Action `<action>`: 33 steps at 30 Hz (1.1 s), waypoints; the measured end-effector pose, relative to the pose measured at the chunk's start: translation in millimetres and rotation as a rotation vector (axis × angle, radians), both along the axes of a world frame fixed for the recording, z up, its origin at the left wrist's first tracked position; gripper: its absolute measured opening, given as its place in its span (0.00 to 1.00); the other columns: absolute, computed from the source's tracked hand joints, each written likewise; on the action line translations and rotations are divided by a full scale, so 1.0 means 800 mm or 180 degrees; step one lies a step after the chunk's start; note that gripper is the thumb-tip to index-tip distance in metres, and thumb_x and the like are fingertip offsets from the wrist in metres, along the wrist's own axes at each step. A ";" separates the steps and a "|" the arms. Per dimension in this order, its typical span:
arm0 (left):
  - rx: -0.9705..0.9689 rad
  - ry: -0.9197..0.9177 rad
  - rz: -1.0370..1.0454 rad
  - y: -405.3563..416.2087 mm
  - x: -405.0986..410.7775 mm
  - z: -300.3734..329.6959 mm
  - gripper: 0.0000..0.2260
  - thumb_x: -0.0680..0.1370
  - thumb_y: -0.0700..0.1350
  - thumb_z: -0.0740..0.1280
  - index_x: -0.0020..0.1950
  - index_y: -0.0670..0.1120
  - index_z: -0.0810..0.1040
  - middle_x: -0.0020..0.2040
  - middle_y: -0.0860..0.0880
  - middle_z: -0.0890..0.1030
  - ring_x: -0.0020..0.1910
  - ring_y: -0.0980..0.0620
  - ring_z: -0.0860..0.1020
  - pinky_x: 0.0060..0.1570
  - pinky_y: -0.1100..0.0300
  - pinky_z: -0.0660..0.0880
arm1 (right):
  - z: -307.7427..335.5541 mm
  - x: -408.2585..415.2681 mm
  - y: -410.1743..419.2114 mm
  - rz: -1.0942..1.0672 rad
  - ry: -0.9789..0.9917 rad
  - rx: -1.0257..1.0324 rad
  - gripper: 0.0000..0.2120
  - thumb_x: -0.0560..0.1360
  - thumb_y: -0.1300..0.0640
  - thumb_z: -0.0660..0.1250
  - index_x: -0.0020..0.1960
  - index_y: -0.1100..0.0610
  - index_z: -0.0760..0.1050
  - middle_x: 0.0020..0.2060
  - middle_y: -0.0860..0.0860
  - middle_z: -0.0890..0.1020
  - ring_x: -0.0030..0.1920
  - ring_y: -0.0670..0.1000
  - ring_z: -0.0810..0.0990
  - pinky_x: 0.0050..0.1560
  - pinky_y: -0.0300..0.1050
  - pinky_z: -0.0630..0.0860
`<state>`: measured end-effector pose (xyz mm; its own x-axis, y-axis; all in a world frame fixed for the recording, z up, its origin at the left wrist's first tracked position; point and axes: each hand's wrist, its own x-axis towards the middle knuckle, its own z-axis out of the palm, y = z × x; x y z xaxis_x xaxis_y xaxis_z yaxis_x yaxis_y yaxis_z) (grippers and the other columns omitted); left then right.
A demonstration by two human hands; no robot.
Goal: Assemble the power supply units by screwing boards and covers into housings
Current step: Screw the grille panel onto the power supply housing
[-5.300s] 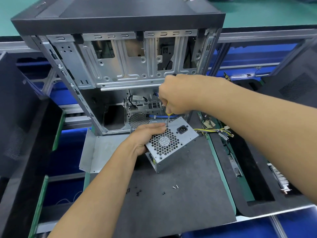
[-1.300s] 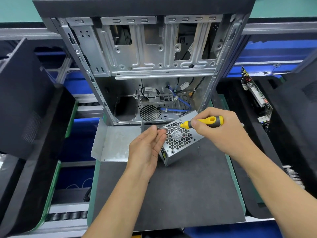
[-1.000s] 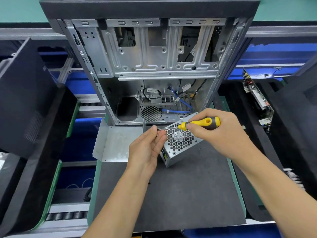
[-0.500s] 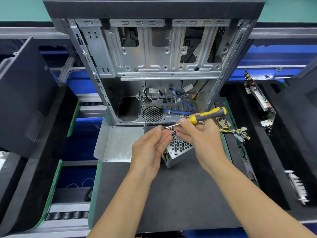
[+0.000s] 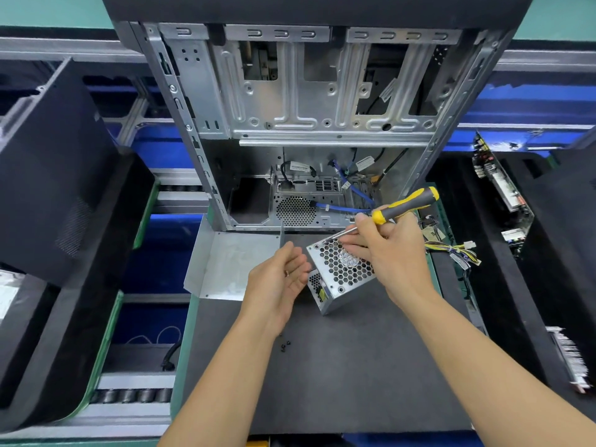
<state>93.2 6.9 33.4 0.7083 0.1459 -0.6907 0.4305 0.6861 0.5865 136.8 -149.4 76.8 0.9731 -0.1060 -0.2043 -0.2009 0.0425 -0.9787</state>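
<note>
A silver power supply unit (image 5: 338,279) with a honeycomb fan grille stands tilted on the dark mat (image 5: 338,375). My right hand (image 5: 387,253) grips a yellow and grey screwdriver (image 5: 403,206), whose tip lies at the grille's upper left corner; its fingers also rest on the grille. My left hand (image 5: 277,282) is held palm up just left of the unit, apart from it, fingers relaxed, with a small screw (image 5: 286,273) lying in the palm. Several loose black screws (image 5: 285,345) lie on the mat below my left wrist.
An open grey computer case (image 5: 306,117) stands behind the mat, with a bent metal plate (image 5: 229,266) at its foot. Yellow and black wires (image 5: 451,250) trail right of the unit. Circuit boards (image 5: 500,188) sit in black foam at right; black foam trays (image 5: 54,188) stand at left.
My left hand has let go of the screwdriver tip and turned palm up, drawing slightly left. My right hand has brought the screwdriver tip onto the grille's corner.
</note>
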 end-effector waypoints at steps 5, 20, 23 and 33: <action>0.0115 -0.0184 -0.0564 -0.001 0.006 -0.005 0.10 0.77 0.48 0.72 0.49 0.41 0.84 0.48 0.44 0.87 0.42 0.53 0.84 0.43 0.60 0.78 | 0.006 0.000 0.003 0.0175 -0.0127 -0.0342 0.10 0.78 0.59 0.69 0.48 0.57 0.67 0.37 0.54 0.85 0.40 0.54 0.87 0.39 0.46 0.83; 0.0325 -0.0245 -0.0608 -0.009 0.013 0.001 0.08 0.76 0.42 0.72 0.37 0.44 0.86 0.36 0.47 0.83 0.33 0.55 0.78 0.35 0.63 0.75 | 0.026 0.012 0.016 0.1121 -0.0878 -0.1836 0.11 0.74 0.54 0.73 0.44 0.47 0.69 0.35 0.47 0.83 0.39 0.47 0.84 0.46 0.55 0.81; 0.0353 -0.0245 -0.0671 -0.007 0.015 0.000 0.13 0.76 0.42 0.72 0.31 0.47 0.86 0.32 0.49 0.81 0.30 0.56 0.77 0.35 0.63 0.74 | 0.036 0.015 0.019 0.1346 -0.1005 -0.2348 0.11 0.74 0.51 0.73 0.45 0.47 0.71 0.35 0.45 0.82 0.39 0.45 0.82 0.47 0.51 0.80; 0.0367 -0.0132 -0.0584 -0.008 0.016 -0.005 0.05 0.76 0.41 0.72 0.40 0.42 0.83 0.35 0.46 0.82 0.31 0.55 0.77 0.35 0.62 0.75 | 0.035 0.019 0.043 0.1345 -0.1436 -0.2624 0.18 0.73 0.58 0.72 0.50 0.46 0.63 0.38 0.44 0.78 0.38 0.47 0.79 0.39 0.48 0.77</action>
